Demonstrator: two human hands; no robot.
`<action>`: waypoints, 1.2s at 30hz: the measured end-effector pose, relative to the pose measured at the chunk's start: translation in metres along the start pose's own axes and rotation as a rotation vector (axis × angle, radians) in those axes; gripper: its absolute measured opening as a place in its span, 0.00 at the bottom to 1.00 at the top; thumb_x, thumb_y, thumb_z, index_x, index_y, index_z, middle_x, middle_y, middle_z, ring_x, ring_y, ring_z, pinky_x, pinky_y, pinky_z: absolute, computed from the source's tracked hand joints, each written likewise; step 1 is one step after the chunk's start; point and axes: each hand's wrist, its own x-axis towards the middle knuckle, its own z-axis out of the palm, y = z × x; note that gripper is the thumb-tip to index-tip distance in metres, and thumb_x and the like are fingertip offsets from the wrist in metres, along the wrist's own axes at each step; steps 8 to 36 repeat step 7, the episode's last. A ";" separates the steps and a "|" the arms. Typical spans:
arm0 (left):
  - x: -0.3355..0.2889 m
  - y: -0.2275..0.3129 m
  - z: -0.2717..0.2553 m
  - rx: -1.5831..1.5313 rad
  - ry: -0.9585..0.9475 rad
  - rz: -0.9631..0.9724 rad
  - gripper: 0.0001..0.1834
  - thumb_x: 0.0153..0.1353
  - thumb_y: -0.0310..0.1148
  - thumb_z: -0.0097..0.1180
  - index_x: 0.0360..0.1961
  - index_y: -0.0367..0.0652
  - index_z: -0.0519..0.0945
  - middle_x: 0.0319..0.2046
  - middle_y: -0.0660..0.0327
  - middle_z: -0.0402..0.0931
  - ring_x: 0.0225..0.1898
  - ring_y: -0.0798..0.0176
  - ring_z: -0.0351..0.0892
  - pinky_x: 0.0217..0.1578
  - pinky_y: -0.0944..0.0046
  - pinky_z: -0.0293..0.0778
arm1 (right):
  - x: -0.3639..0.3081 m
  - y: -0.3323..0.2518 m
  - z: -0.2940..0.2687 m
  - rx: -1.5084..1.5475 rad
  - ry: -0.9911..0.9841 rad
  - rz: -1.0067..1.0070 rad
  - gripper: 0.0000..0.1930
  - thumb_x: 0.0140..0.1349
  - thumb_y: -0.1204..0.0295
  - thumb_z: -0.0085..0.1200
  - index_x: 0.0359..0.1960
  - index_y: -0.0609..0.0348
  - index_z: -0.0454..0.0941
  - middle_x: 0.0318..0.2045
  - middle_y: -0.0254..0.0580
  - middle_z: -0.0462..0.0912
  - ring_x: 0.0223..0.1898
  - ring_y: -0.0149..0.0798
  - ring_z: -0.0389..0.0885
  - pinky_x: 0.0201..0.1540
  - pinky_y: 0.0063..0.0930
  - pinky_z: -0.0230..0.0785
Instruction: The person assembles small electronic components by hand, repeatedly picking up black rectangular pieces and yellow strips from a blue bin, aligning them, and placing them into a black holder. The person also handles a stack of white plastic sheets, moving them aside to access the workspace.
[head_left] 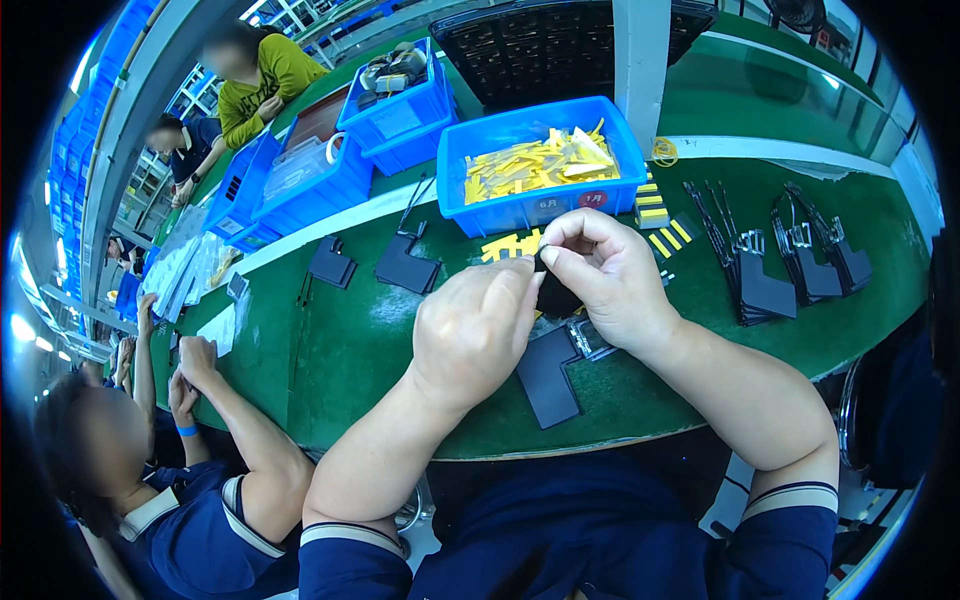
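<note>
My left hand [472, 335] and my right hand [612, 285] meet over the green bench, fingertips pinched close together. Between them is a small black piece [557, 298], largely covered by my fingers, so its exact kind is unclear. Just below my hands lies a flat, dark L-shaped part [547, 382] with a shiny clear strip [592, 340] at its upper edge. Behind my fingertips, yellow strips [511, 246] are spread on the bench.
A blue bin [545, 212] of yellow strips stands ahead. Dark L-shaped parts with black cables lie in stacks at right [765, 285] and left [408, 268]. More blue bins [400, 125] stand far left. A co-worker [190, 490] sits close on my left.
</note>
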 end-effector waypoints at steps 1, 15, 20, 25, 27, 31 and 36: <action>0.002 0.001 -0.002 -0.051 -0.002 -0.039 0.08 0.47 0.25 0.61 0.30 0.36 0.77 0.23 0.56 0.78 0.23 0.59 0.78 0.23 0.64 0.74 | 0.000 0.000 0.000 0.005 0.000 0.000 0.03 0.58 0.77 0.51 0.33 0.63 0.73 0.30 0.32 0.75 0.31 0.22 0.73 0.36 0.17 0.68; -0.002 -0.007 0.000 -0.246 -0.008 -0.231 0.09 0.47 0.26 0.63 0.31 0.41 0.79 0.24 0.56 0.80 0.25 0.57 0.80 0.25 0.64 0.75 | 0.000 0.001 -0.003 -0.007 -0.080 0.009 0.04 0.60 0.77 0.50 0.36 0.61 0.72 0.34 0.31 0.73 0.37 0.23 0.70 0.43 0.18 0.64; -0.002 -0.007 0.000 -0.246 -0.008 -0.231 0.09 0.47 0.26 0.63 0.31 0.41 0.79 0.24 0.56 0.80 0.25 0.57 0.80 0.25 0.64 0.75 | 0.000 0.001 -0.003 -0.007 -0.080 0.009 0.04 0.60 0.77 0.50 0.36 0.61 0.72 0.34 0.31 0.73 0.37 0.23 0.70 0.43 0.18 0.64; -0.002 -0.007 0.000 -0.246 -0.008 -0.231 0.09 0.47 0.26 0.63 0.31 0.41 0.79 0.24 0.56 0.80 0.25 0.57 0.80 0.25 0.64 0.75 | 0.000 0.001 -0.003 -0.007 -0.080 0.009 0.04 0.60 0.77 0.50 0.36 0.61 0.72 0.34 0.31 0.73 0.37 0.23 0.70 0.43 0.18 0.64; -0.002 -0.007 0.000 -0.246 -0.008 -0.231 0.09 0.47 0.26 0.63 0.31 0.41 0.79 0.24 0.56 0.80 0.25 0.57 0.80 0.25 0.64 0.75 | 0.000 0.001 -0.003 -0.007 -0.080 0.009 0.04 0.60 0.77 0.50 0.36 0.61 0.72 0.34 0.31 0.73 0.37 0.23 0.70 0.43 0.18 0.64; -0.002 -0.007 0.000 -0.246 -0.008 -0.231 0.09 0.47 0.26 0.63 0.31 0.41 0.79 0.24 0.56 0.80 0.25 0.57 0.80 0.25 0.64 0.75 | 0.000 0.001 -0.003 -0.007 -0.080 0.009 0.04 0.60 0.77 0.50 0.36 0.61 0.72 0.34 0.31 0.73 0.37 0.23 0.70 0.43 0.18 0.64; -0.002 -0.007 0.000 -0.246 -0.008 -0.231 0.09 0.47 0.26 0.63 0.31 0.41 0.79 0.24 0.56 0.80 0.25 0.57 0.80 0.25 0.64 0.75 | 0.000 0.001 -0.003 -0.007 -0.080 0.009 0.04 0.60 0.77 0.50 0.36 0.61 0.72 0.34 0.31 0.73 0.37 0.23 0.70 0.43 0.18 0.64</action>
